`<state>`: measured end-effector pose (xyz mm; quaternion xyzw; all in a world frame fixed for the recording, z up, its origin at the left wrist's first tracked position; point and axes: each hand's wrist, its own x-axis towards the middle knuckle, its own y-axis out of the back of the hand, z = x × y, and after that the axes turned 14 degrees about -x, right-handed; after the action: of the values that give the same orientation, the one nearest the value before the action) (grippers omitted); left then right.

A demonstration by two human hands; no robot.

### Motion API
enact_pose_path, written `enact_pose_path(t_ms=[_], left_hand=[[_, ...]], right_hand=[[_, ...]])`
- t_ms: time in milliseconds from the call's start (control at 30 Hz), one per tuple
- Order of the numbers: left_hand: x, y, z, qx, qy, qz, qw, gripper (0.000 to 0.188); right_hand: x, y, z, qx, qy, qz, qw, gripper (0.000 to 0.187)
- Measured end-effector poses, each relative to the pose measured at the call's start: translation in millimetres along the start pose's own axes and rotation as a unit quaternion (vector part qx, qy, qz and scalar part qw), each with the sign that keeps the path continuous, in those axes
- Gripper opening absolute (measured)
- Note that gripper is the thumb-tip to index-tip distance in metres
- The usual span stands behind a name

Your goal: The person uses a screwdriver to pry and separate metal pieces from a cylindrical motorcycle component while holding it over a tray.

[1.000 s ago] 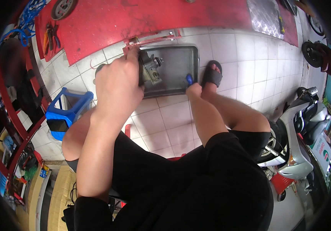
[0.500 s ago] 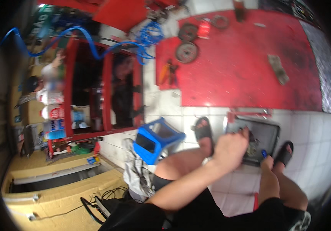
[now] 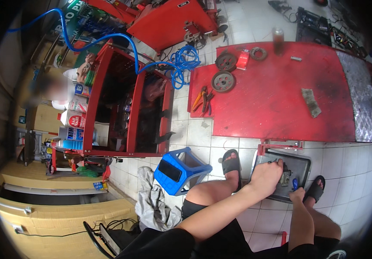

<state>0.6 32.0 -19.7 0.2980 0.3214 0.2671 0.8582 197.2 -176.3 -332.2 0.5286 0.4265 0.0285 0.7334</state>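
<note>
My left hand (image 3: 266, 178) is closed in a fist over a dark-rimmed tray (image 3: 305, 166) on the floor between my feet. Against its fingers is a small grey metal part (image 3: 285, 177), mostly covered by the fist. My right hand (image 3: 297, 195) has its fingers wrapped round a blue-handled tool (image 3: 295, 184), held beside the part over the tray's right side. The tool's working end cannot be made out.
Ahead stands a red platform (image 3: 263, 99) with two wheels, pliers (image 3: 202, 101) and a grey strip. On the left are a blue stool (image 3: 181, 170) bearing a phone (image 3: 169, 170), a grey cloth (image 3: 153, 198) and a red shelf cart (image 3: 127, 153). A blue hose (image 3: 117, 36) hangs above.
My view has shifted, so the platform and cart appear lower and sharper. Both hands stay over the tray, still closed; the blue-handled tool remains in my right hand.
</note>
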Motion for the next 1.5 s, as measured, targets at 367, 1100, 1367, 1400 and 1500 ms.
enact_pose_path(t_ms=[367, 1100, 1367, 1400, 1500], left_hand=[[-20.3, -14.8, -7.4, 0.028, -0.027, 0.043, 0.998, 0.046], [-25.6, -29.6, 29.8, 0.058, -0.009, 0.046, 0.997, 0.049], [-22.1, -33.2, 27.6, 0.049, 0.009, 0.052, 0.997, 0.053], [-22.2, -32.6, 25.1, 0.048, 0.009, 0.055, 0.997, 0.053], [-24.5, -32.2, 16.9, 0.064, -0.006, 0.072, 0.995, 0.048]], right_hand=[[-72.5, 217.6, -36.9, 0.28, 0.209, -0.014, 0.937, 0.023], [-166.0, 291.0, -46.0, 0.268, 0.383, 0.171, 0.867, 0.028], [-167.3, 284.8, -51.3, 0.302, 0.401, 0.15, 0.852, 0.023], [-167.2, 283.7, -54.0, 0.298, 0.399, 0.152, 0.854, 0.024], [-169.6, 279.0, -63.9, 0.299, 0.406, 0.172, 0.846, 0.024]])
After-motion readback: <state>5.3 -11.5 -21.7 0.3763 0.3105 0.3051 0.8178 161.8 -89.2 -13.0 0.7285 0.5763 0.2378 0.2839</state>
